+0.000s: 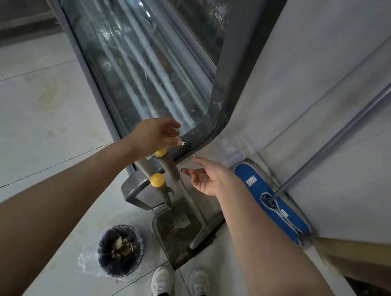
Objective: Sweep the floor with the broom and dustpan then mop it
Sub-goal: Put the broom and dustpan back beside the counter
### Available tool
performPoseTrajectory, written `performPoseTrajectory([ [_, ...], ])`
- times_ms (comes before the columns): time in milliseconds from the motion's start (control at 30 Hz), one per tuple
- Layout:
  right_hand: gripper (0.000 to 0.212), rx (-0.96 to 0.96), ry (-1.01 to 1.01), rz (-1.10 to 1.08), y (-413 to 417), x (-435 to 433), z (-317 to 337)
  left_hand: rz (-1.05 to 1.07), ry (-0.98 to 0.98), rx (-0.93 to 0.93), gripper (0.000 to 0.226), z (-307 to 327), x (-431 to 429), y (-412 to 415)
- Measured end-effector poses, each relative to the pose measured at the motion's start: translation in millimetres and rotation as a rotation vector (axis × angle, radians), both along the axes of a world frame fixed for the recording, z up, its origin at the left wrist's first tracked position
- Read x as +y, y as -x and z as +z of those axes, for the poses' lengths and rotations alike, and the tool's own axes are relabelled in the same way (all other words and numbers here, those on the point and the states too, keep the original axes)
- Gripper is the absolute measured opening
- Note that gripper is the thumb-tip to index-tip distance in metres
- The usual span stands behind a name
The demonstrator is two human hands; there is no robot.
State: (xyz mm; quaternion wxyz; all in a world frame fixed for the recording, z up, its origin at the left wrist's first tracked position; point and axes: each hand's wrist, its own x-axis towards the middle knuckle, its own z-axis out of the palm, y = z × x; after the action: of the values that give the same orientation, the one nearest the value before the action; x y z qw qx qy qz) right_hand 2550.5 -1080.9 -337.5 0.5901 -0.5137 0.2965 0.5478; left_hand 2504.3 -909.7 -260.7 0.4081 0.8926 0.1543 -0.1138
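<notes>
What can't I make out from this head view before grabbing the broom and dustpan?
All in the head view:
The broom knob is partly under the left hand; contact cannot be judged.
The mop handle has its upper end cut off by the right edge.
The label on the mop head is too small to read.
The contents of the display case are blurred by glass reflections.

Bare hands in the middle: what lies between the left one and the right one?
In the head view, the grey, yellow-capped handles of the broom and dustpan stand between the left hand and the right hand.
</notes>
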Motion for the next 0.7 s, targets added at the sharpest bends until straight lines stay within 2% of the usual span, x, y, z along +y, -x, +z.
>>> performPoseTrajectory([
  [300,0.023,-0.031,-0.001,-0.034,13,7,8,0.051,0.093,0.033,0.034,-1,4,15],
  [500,0.018,-0.06,-0.03,-0.043,15,4,24,-0.042,-0.005,0.002,0.032,13,-1,13],
  [600,0.026,-0.127,-0.043,-0.034,14,-3,39,-0.047,-0.004,-0.039,0.028,27,-6,15],
  [700,0.023,-0.239,-0.04,-0.026,11,-19,66,-0.022,0.02,-0.094,0.023,44,-18,20],
])
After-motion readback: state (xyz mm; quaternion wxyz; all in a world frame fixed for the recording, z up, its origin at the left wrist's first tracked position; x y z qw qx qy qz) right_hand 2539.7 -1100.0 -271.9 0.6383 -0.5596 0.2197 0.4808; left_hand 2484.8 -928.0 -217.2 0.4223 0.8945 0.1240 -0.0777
